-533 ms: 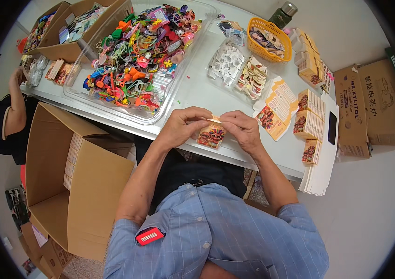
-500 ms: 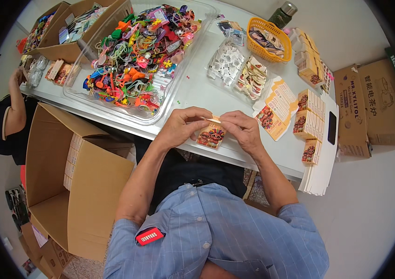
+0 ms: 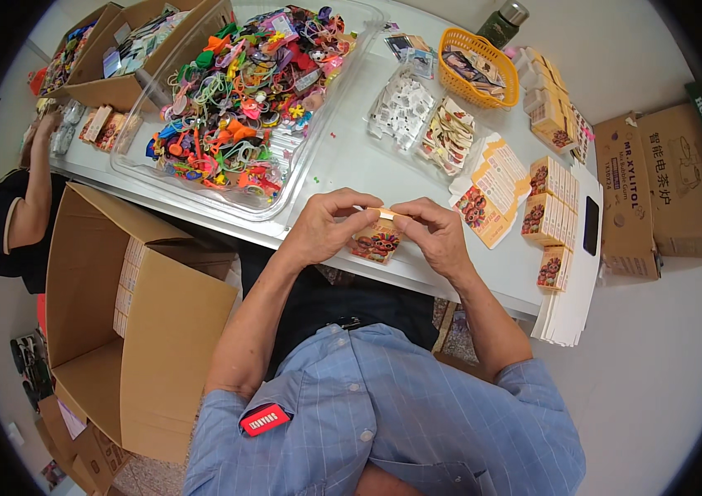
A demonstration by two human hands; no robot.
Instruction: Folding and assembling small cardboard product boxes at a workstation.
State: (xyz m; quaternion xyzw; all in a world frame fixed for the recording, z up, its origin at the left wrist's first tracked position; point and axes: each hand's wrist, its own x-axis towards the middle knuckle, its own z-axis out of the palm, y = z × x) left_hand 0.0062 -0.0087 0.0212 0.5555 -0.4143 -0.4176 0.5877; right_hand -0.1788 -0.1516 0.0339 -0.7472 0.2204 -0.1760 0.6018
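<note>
Between my hands, at the table's near edge, is a small printed cardboard box [image 3: 377,245] with cartoon figures on its front. My left hand [image 3: 330,225] grips its upper left corner between thumb and fingers. The upper right corner is pinched by my right hand [image 3: 432,233], both thumbs lying at the top flap. What the box holds is hidden. Just right of my right hand lie flat, unfolded orange printed box blanks [image 3: 490,194]. Finished-looking small boxes [image 3: 551,202] of the same print stand stacked in rows farther right.
A large clear tray [image 3: 285,194] heaped with colourful trinkets fills the table's left. Beyond my hands are a bag of white packets [image 3: 401,112], printed cutouts [image 3: 448,136], a yellow basket [image 3: 478,70] and a green bottle [image 3: 503,25]. An open carton [image 3: 173,355] stands at left, near another person's arm [image 3: 30,194].
The thumbs have moved over the box's top, and the top flap now sits lower and flatter. At far left the other person's arm has shifted.
</note>
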